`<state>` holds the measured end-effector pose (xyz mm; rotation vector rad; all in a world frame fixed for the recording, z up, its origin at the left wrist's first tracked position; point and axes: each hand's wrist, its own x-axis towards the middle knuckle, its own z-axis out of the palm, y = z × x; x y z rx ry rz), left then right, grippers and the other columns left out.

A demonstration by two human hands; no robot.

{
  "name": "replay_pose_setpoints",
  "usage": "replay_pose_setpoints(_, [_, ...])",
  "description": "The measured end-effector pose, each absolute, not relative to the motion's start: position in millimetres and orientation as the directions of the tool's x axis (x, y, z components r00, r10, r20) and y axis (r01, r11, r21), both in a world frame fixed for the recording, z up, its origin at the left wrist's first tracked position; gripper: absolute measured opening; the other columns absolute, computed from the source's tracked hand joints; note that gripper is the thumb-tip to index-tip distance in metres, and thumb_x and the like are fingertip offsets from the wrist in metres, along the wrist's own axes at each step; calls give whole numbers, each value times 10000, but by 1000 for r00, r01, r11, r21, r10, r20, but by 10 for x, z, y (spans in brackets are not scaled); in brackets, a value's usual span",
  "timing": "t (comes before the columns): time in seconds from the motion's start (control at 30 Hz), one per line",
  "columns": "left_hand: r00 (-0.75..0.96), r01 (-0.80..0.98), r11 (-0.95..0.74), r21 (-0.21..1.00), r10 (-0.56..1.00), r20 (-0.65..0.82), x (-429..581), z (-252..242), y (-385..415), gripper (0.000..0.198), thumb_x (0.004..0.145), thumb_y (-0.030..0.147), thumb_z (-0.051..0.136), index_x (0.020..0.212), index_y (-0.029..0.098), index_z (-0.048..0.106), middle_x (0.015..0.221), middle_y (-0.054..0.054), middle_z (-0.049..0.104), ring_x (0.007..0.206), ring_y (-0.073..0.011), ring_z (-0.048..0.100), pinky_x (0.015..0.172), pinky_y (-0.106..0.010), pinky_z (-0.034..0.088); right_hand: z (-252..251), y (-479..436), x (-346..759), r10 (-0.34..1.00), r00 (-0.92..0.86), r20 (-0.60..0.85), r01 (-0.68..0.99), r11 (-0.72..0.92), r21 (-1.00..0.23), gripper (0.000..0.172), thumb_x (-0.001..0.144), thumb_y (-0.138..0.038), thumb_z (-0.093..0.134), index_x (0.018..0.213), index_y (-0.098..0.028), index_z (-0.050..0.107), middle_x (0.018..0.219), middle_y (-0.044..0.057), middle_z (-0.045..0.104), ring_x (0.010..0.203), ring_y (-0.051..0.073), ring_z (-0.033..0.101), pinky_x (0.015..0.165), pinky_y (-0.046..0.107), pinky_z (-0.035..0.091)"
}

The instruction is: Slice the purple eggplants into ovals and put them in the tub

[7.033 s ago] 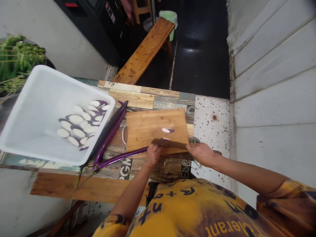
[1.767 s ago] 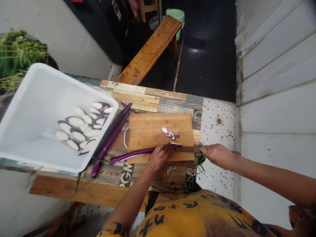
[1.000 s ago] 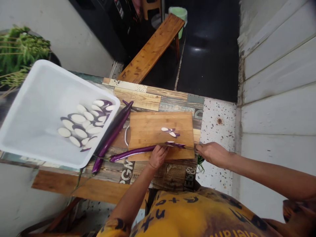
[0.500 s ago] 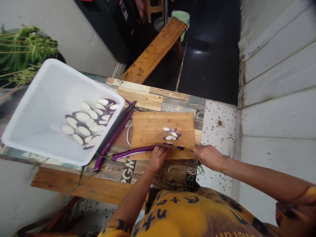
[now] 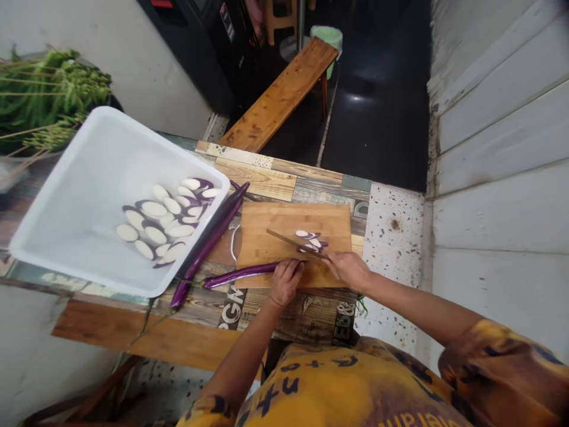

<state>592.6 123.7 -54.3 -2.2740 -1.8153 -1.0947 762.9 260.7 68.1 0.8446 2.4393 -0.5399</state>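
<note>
My left hand [image 5: 285,281] is closed around the cut end of a long purple eggplant [image 5: 242,273], which lies across the front of the wooden cutting board [image 5: 255,222] and sticks out past its left side. In my right hand [image 5: 349,270] is a knife [image 5: 288,238], its blade slanting over the board toward the far left. Just beyond the blade lie several eggplant slices [image 5: 313,236], white inside with purple skin, partly hidden by it. Left of the board, whole eggplants [image 5: 208,243] rest against a white plastic basin [image 5: 66,196] that holds many oval slices [image 5: 153,209].
Green vegetables on sticks [image 5: 53,101] stand at the far left. Behind the patterned table [image 5: 253,173] is a wooden bench [image 5: 280,98], with a green bin [image 5: 329,38] at its end. A white wall [image 5: 502,207] runs along the right.
My right hand has moved left and away from me with the knife, turning the blade from along the eggplant to a slant near the slices. My left hand stays on the eggplant.
</note>
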Motion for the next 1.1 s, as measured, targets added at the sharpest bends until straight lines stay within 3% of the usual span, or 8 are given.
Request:
replay_pose_setpoints(0.3, [76,820,-371,436,826,559,5858,-616,1153,346,918,107,426,1232,117,570,1063,-130,640,1095,-231,533,906,-389,478,1012,2622,8017,318,-680,-661,553,814,-177,225,966,-240,374,1008,-159,580,848,66,691,718,192,646,547,272,338])
replay_pose_setpoints(0.6, [107,786,-393,478,848,520,5798,-604,1120,371,919,100,415,1270,105,534,1092,-134,625,1106,-228,517,912,-389,475,760,2606,7529,343,-678,-650,599,770,-219,364,997,-355,306,1055,-148,600,948,114,711,833,233,669,644,287,431])
replay_pose_setpoints(0.83, [-102,877,-135,462,885,454,5544,-627,1041,364,878,177,565,1240,141,565,1087,-119,628,1037,-234,520,902,-404,431,603,2630,7533,461,-649,-606,717,637,-283,344,991,-350,335,1073,-155,606,988,101,709,877,227,669,676,276,435])
replay_pose_setpoints(1.0, [102,820,-350,454,869,485,5774,-593,1288,252,898,139,522,1139,153,594,1042,-94,634,1026,-200,518,876,-362,440,658,2795,7656,458,-650,-606,697,677,-236,322,990,-332,349,1087,-151,597,995,100,709,883,225,668,669,270,414])
replay_pose_setpoints(1.1, [118,854,-336,398,869,480,5884,-559,1364,241,916,139,487,1124,159,608,1031,-91,641,995,-197,520,824,-354,413,805,2787,7721,447,-653,-611,678,704,-210,323,997,-331,326,1052,-159,593,965,91,713,850,219,669,631,273,392])
